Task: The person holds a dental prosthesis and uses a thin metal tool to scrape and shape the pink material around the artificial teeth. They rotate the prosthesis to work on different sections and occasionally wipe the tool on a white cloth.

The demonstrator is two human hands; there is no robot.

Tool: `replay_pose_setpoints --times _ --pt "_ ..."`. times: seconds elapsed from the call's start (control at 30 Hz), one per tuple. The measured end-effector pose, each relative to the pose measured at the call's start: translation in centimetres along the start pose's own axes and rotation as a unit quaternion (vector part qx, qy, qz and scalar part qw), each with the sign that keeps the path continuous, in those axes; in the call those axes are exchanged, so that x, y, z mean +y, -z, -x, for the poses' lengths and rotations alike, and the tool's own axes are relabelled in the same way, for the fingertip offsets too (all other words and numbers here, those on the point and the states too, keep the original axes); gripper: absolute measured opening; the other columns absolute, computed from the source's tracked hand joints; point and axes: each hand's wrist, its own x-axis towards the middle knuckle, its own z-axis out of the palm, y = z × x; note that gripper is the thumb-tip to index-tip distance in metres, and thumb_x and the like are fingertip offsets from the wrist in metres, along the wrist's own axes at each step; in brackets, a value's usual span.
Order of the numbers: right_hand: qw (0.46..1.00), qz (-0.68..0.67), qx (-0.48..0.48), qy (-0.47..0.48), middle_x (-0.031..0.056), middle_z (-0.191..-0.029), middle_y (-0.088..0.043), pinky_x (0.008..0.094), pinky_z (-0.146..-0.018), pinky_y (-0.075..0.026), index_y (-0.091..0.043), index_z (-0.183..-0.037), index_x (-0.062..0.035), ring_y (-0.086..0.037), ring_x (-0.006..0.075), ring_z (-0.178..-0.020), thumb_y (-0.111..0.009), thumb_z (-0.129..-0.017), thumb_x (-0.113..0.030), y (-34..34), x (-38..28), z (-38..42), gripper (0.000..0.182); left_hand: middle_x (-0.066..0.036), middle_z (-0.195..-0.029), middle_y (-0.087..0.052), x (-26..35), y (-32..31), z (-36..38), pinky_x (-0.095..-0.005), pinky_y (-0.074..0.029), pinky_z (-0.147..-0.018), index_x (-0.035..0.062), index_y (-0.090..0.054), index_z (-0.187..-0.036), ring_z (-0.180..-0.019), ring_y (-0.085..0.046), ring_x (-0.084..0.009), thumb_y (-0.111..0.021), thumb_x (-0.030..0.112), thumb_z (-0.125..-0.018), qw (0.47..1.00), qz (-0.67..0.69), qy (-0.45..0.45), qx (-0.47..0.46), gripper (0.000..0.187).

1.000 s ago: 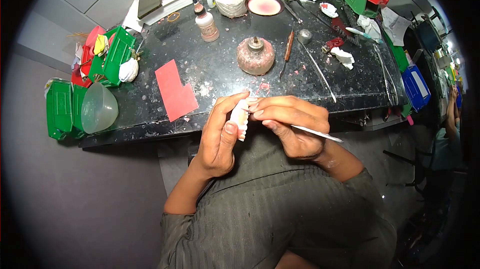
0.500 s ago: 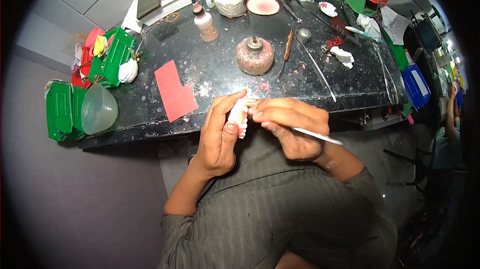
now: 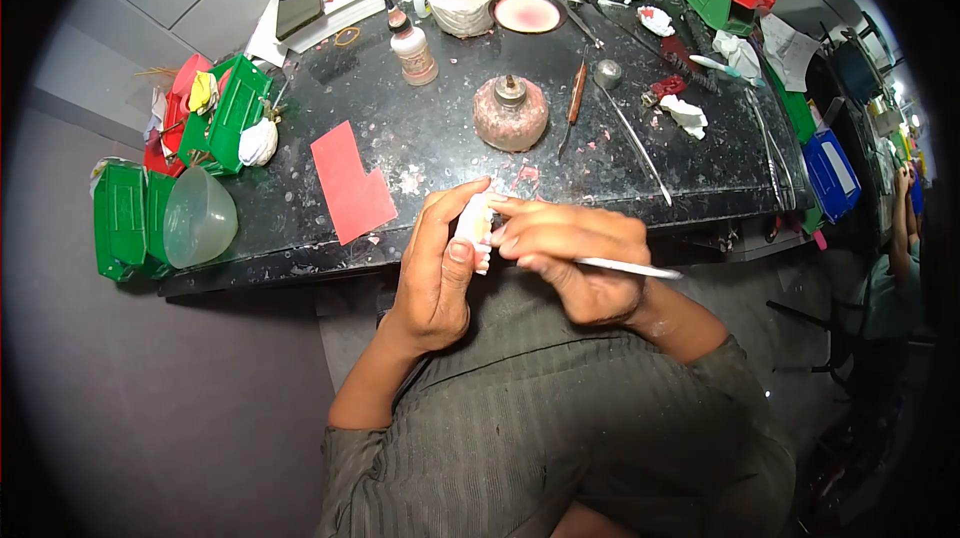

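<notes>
Between the thumb and fingers of my left hand (image 3: 435, 273) is a dental model (image 3: 478, 228), whitish with teeth along its lower edge and some pink on it. My right hand (image 3: 580, 258) is closed around a slim, light-coloured carving tool (image 3: 630, 267), held like a pen with its back end pointing right. The tool's working tip is hidden by my right fingers, which rest close against the model. Both hands are in front of the bench's near edge, above my lap. A notched pink wax sheet (image 3: 352, 183) lies on the bench to the left.
A glass spirit burner (image 3: 510, 113) stands mid-bench, beside a wooden-handled wax knife (image 3: 574, 103). Behind are a dropper bottle (image 3: 413, 53) and a round dish (image 3: 527, 12). Green bins (image 3: 225, 113) and a translucent bowl (image 3: 200, 218) sit left. A person (image 3: 900, 268) is at far right.
My right hand has shifted slightly left and tilted, and the tool's back end has dropped a little relative to the hand. The model has turned slightly in my left hand.
</notes>
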Motion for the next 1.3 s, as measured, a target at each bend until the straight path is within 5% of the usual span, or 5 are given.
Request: replay_pose_setpoints --times 0.07,0.37,0.4,0.47,1.3 --pt "0.998 -0.021 0.03 -0.042 0.0189 -0.1 -0.078 0.0472 -0.097 -0.061 -0.075 -0.101 0.005 -0.077 0.0375 -0.105 -0.071 -0.096 0.0 -0.1 -0.2 0.0 0.008 -0.016 -0.137 -0.056 1.0 0.2 0.4 -0.0305 -0.046 -0.097 -0.0079 -0.044 -0.151 -0.111 -0.057 -0.016 -0.037 0.034 -0.116 0.991 0.084 0.098 -0.039 0.056" --pt "0.999 -0.005 0.037 -0.021 0.0194 -0.099 -0.078 0.0453 -0.096 -0.061 -0.074 -0.102 0.005 -0.077 0.0359 -0.104 -0.071 -0.097 -0.001 -0.2 0.0 0.0 0.009 -0.017 -0.142 -0.055 0.8 -0.3 0.3 -0.0335 -0.044 -0.107 -0.0083 -0.041 -0.153 -0.124 -0.056 -0.0191 -0.036 0.034 -0.116 0.979 0.161 0.123 -0.032 0.057" --pt "0.999 0.006 0.03 -0.008 0.0192 -0.099 -0.078 0.0442 -0.095 -0.062 -0.074 -0.102 0.0054 -0.077 0.0346 -0.102 -0.071 -0.097 -0.001 -0.3 -0.1 0.0 0.009 -0.017 -0.142 -0.055 0.8 -0.4 0.2 -0.0335 -0.044 -0.107 -0.0083 -0.041 -0.153 -0.124 -0.056 -0.0191 -0.036 0.034 -0.116 0.979 0.161 0.122 -0.032 0.057" --pt "1.0 0.008 0.017 0.014 0.0191 -0.099 -0.078 0.0421 -0.093 -0.062 -0.074 -0.103 0.0056 -0.078 0.0329 -0.099 -0.071 -0.097 -0.001 -0.4 0.1 0.1 0.009 -0.011 -0.127 -0.057 0.5 -0.6 0.3 -0.0251 -0.046 -0.079 -0.0054 -0.044 -0.152 -0.087 -0.052 -0.0092 -0.037 0.033 -0.116 0.982 0.158 0.1 -0.01 0.053" --pt "1.0 -0.006 0.011 -0.025 0.0173 -0.102 -0.078 0.0371 -0.086 -0.061 -0.075 -0.101 0.0048 -0.078 0.03 -0.096 -0.073 -0.094 0.002 -0.3 0.5 0.4 0.008 -0.015 -0.114 -0.056 0.3 -0.1 -0.1 -0.0309 -0.049 -0.082 -0.0068 -0.049 -0.147 -0.087 -0.055 -0.017 -0.041 0.021 -0.114 0.999 -0.004 0.047 -0.022 0.044"
